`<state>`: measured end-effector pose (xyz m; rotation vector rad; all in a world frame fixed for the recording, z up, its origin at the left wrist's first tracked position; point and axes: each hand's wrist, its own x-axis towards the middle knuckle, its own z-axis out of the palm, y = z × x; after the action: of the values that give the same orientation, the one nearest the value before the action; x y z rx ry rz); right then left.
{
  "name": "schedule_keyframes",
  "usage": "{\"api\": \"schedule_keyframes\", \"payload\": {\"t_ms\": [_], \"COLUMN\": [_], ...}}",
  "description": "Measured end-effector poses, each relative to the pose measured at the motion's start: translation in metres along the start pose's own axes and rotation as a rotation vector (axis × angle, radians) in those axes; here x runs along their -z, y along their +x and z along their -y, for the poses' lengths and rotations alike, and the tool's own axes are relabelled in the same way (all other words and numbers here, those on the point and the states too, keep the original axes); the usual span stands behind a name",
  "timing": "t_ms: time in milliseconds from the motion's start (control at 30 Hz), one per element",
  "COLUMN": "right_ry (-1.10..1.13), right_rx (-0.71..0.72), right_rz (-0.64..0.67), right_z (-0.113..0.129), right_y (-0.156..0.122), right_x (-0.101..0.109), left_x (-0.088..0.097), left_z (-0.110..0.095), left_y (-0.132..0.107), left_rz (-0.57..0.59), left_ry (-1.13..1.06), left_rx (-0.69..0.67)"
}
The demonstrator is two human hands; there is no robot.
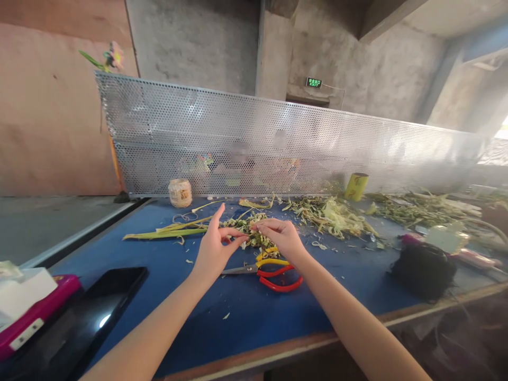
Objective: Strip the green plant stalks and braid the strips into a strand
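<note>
Both hands are raised over the blue table (166, 317), fingertips close together. My left hand (218, 243) pinches thumb and forefinger, its other fingers bent and one pointing up. My right hand (281, 237) pinches as well, just to the right. Whatever lies between the fingertips is too small to make out. Below and behind them is a pile of green and pale plant scraps (256, 242). Scissors (278, 284) with red handles lie just in front, blades toward the left. Partly hidden by my right hand is a yellow-handled tool (272, 259). Long green leaf strips (166, 234) lie left of my left hand.
A perforated metal screen (238, 132) stands along the back. Before it are a whitish jar-shaped holder (180, 192) and a yellow-green cylinder (356, 187). Dried leaves (333, 214) spread rightward. A black bundle (423, 271) sits right; a black phone (107, 301) and magenta box (59, 296) left.
</note>
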<state>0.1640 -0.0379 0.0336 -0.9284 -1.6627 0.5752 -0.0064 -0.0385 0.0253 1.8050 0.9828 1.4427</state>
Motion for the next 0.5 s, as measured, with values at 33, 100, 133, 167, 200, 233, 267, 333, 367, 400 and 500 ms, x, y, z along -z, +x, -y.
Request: {"api": "schedule_keyframes", "payload": {"t_ms": [33, 100, 133, 167, 200, 233, 267, 333, 367, 400, 500], "right_ry": [-0.012, -0.038, -0.055, -0.073, -0.091, -0.107, -0.121, -0.143, -0.152, -0.16, -0.172], "right_rx": [0.013, 0.042, 0.057, 0.07, 0.082, 0.092, 0.104, 0.128, 0.137, 0.143, 0.139], "right_rz": [0.001, 0.006, 0.006, 0.005, 0.002, 0.002, 0.005, 0.017, 0.02, 0.023, 0.023], "right_z": [-0.0003, -0.0007, -0.0008, -0.0007, -0.0007, -0.0006, -0.0006, -0.0009, -0.0011, -0.0011, -0.0003], "right_y": [0.0, 0.0, -0.0002, -0.0004, -0.0006, -0.0009, -0.0012, -0.0017, -0.0019, -0.002, -0.0021], "right_x": [0.0003, 0.0004, 0.0001, -0.0004, -0.0012, -0.0021, -0.0032, -0.0051, -0.0057, -0.0059, -0.0046], "left_x": [0.0003, -0.0004, -0.0012, -0.0023, -0.0035, -0.0047, -0.0058, -0.007, -0.007, -0.0066, -0.0039], "left_z": [-0.0008, -0.0023, -0.0031, -0.0038, -0.0044, -0.005, -0.0054, -0.0058, -0.0058, -0.0058, -0.0053], "left_y": [0.0, -0.0009, -0.0016, -0.0025, -0.0034, -0.0043, -0.0051, -0.0059, -0.006, -0.0058, -0.0043], "left_rz": [-0.012, -0.027, -0.033, -0.036, -0.038, -0.035, -0.028, -0.011, -0.002, 0.002, -0.003], "left_ry": [0.002, 0.005, 0.008, 0.018, 0.037, 0.064, 0.097, 0.159, 0.177, 0.188, 0.191], "left_rx": [0.0, -0.012, -0.027, -0.051, -0.079, -0.105, -0.125, -0.145, -0.144, -0.142, -0.144]}}
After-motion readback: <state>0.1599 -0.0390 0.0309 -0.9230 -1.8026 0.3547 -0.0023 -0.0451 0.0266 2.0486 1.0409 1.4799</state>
